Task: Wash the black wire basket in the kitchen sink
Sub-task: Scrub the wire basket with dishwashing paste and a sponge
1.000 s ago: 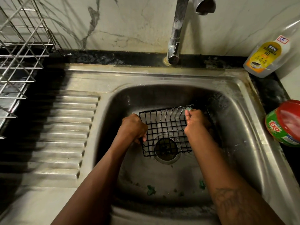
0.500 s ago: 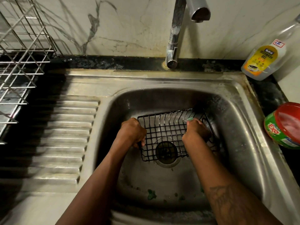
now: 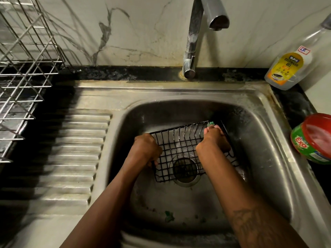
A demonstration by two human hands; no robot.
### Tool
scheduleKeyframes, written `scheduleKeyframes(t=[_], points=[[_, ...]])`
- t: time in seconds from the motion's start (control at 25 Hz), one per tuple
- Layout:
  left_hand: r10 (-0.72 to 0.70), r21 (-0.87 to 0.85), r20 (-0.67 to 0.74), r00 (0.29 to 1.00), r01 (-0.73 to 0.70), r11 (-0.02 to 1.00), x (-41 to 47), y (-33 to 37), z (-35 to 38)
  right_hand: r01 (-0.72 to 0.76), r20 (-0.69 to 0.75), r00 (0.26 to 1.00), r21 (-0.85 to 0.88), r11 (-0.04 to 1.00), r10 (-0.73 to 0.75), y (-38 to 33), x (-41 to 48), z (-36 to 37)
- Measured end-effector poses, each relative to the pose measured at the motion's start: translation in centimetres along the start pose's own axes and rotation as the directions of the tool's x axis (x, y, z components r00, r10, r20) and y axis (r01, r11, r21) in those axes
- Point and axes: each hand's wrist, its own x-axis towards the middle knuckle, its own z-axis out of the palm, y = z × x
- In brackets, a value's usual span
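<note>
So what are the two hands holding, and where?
The left hand grips the black wire basket by its left edge. The right hand pinches a green scrubber against the basket's far rim.

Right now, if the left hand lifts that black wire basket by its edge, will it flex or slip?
Probably stiff: the black wire basket shows a straight grid where the left hand grips its edge. Likely light, being open wire. Thin glossy wires may slip.

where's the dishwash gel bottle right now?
Head view, far right: dishwash gel bottle on the black counter behind the sink, beyond the red-lidded tub.
</note>
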Motion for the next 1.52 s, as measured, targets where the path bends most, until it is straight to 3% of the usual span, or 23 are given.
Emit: scheduleKeyframes(t=[0.08,0.24,0.4,0.48,0.6,0.68,0.8,0.92,0.96,1.0,1.12,1.2,1.36,1.44,1.52], points=[[-0.016,0.043,0.061,0.998,0.013,0.999,0.1,0.5,-0.1,-0.009,0.014,1.000,-0.026,1.000,0.010,0.3,0.2,-0.6],[-0.080,0.081,0.142,0.987,0.069,0.994,0.5,1.0,-0.3,0.259,0.123,0.961,-0.083,0.962,-0.248,0.5,0.2,0.3],[-0.022,0.005,0.099,0.995,0.021,1.000,0.7,0.9,-0.5,0.573,0.258,0.818,-0.292,0.766,-0.514,-0.5,1.2,0.0],[-0.012,0.003,0.102,0.995,0.012,1.000,0.6,0.7,-0.6,0.621,0.351,0.781,-0.348,0.702,-0.517,-0.6,1.9,-0.1],[0.042,-0.030,0.010,0.999,-0.042,0.999,0.9,0.3,-0.7,0.533,0.415,0.826,-0.348,0.772,-0.383,-0.8,2.2,0.1],[0.050,-0.026,-0.009,0.999,-0.050,0.998,0.7,-0.1,-0.9,0.598,0.491,0.783,-0.422,0.682,-0.383,-0.8,1.6,-0.2],[0.059,-0.029,-0.016,0.998,-0.060,0.998,0.5,-0.1,-1.0,0.817,0.692,0.576,-0.504,0.280,-0.435,-0.5,0.5,-1.0],[0.032,0.021,0.026,0.999,-0.033,0.999,0.5,0.3,-1.1,0.934,0.929,0.301,-0.333,-0.127,-0.215,2.2,-2.0,-1.1],[0.010,0.066,0.066,0.998,-0.014,0.998,0.5,0.5,-1.2,0.951,0.970,0.214,-0.233,-0.201,-0.114,3.5,-3.0,-1.1],[0.000,0.109,0.093,0.996,-0.010,0.994,0.6,0.6,-1.2,0.965,0.985,0.164,-0.170,-0.198,-0.045,4.6,-4.1,-1.1],[-0.013,0.076,0.098,0.995,0.006,0.997,0.6,0.9,-1.4,0.970,0.997,0.033,-0.051,-0.239,-0.076,6.5,-4.5,-0.7],[-0.013,0.105,0.111,0.994,0.001,0.994,0.4,0.8,-1.4,0.955,0.995,0.066,-0.083,-0.286,-0.069,5.3,-3.7,-1.0],[0.041,-0.073,0.009,0.999,-0.040,0.997,0.7,0.2,-0.7,0.906,0.948,0.245,-0.299,-0.300,-0.204,1.4,-0.6,-1.6],[0.048,-0.089,0.007,0.999,-0.047,0.995,1.0,0.0,-0.4,0.920,0.958,0.238,-0.276,-0.279,-0.163,0.8,-1.2,-1.4],[0.033,-0.137,0.064,0.997,-0.024,0.990,1.2,0.3,-0.3,0.952,0.988,0.146,-0.155,-0.263,-0.055,2.7,-2.7,-1.1]])
